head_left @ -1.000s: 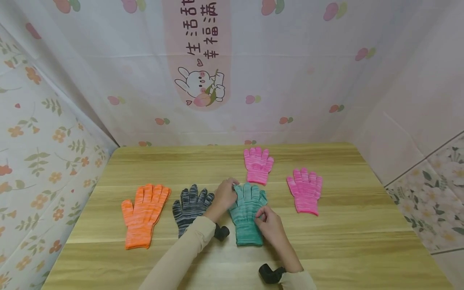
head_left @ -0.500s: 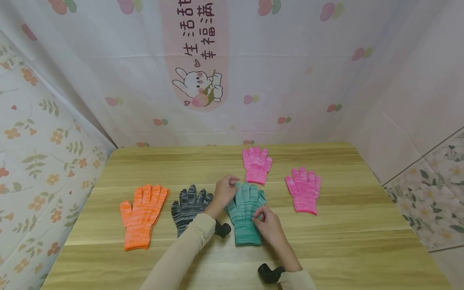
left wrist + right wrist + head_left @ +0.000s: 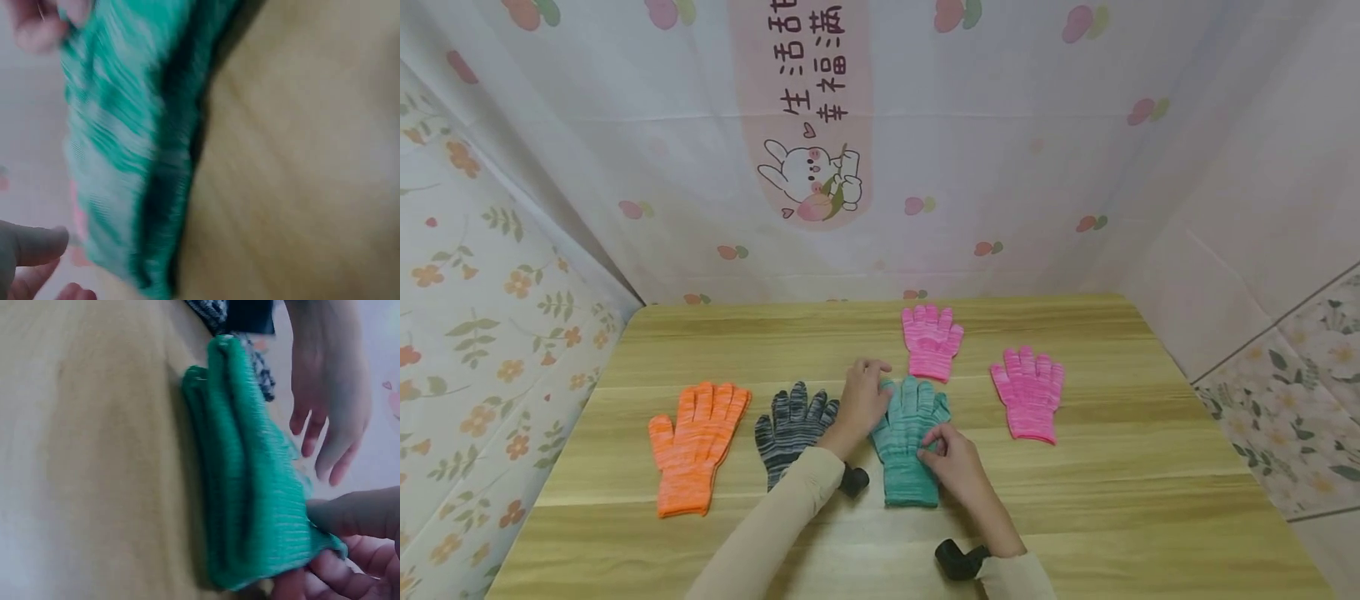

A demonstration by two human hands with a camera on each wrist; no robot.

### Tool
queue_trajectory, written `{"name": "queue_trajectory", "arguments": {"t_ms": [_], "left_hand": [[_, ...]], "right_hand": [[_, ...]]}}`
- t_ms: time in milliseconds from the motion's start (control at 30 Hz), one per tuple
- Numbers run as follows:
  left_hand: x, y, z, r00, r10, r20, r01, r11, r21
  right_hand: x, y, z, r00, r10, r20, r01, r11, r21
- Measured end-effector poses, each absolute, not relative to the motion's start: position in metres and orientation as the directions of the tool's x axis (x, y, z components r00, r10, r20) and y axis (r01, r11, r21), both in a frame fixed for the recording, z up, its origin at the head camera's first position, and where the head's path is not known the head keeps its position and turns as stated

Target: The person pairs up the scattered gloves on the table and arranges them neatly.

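Note:
A teal-green knit glove (image 3: 910, 467) lies at the middle of the table, its cuff toward me. In the right wrist view the glove's cuff (image 3: 250, 487) shows several stacked layers. My right hand (image 3: 957, 467) pinches the glove's right side, thumb above and fingers beneath. Beside the glove's fingertips at the left, my left hand (image 3: 863, 400) hovers with loose fingers. The left wrist view shows its thumb (image 3: 37, 244) apart from the fabric. A grey-black striped glove (image 3: 790, 429) lies partly hidden under my left forearm.
An orange glove (image 3: 691, 454) lies flat at the left. Two pink gloves lie beyond and to the right: the far pink glove (image 3: 930, 342) and the right pink glove (image 3: 1028, 396). The wooden table (image 3: 1135, 517) ends at a printed curtain (image 3: 985, 167) at the back.
My left hand has come off the green glove's fingertips and its fingers have loosened. My right hand has shifted slightly left on the glove. The other gloves have stayed put.

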State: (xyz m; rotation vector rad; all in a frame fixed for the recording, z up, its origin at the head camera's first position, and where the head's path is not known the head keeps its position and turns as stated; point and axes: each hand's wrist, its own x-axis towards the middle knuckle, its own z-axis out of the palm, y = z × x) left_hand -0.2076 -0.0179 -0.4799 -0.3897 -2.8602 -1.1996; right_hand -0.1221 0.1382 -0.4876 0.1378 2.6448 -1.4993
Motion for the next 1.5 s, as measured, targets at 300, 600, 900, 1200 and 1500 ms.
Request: {"name": "queue_trajectory", "arguments": {"t_ms": [300, 600, 900, 1200, 1500], "left_hand": [[-0.119, -0.028, -0.456, -0.806, 0.591, 0.044, 0.580, 0.773, 0.257], [-0.090, -0.029, -0.475, -0.791, 0.604, 0.093, 0.608, 0.762, 0.222], [-0.092, -0.029, -0.482, -0.813, 0.576, 0.090, 0.582, 0.793, 0.181], [-0.093, -0.034, -0.480, -0.828, 0.559, 0.045, 0.556, 0.806, 0.205], [-0.096, -0.038, -0.479, -0.842, 0.536, 0.061, 0.530, 0.801, 0.278]], "right_hand": [[-0.129, 0.157, -0.471, -0.974, 0.023, -0.227, 0.217, 0.403, -0.889], [-0.168, 0.174, -0.478, -0.990, 0.075, -0.119, 0.139, 0.640, -0.755], [-0.187, 0.179, -0.475, -0.993, 0.042, -0.106, 0.104, 0.713, -0.693], [-0.198, 0.177, -0.479, -0.993, 0.004, -0.118, 0.073, 0.808, -0.585], [-0.154, 0.150, -0.460, -0.957, -0.288, 0.025, -0.259, 0.817, -0.515]]}}
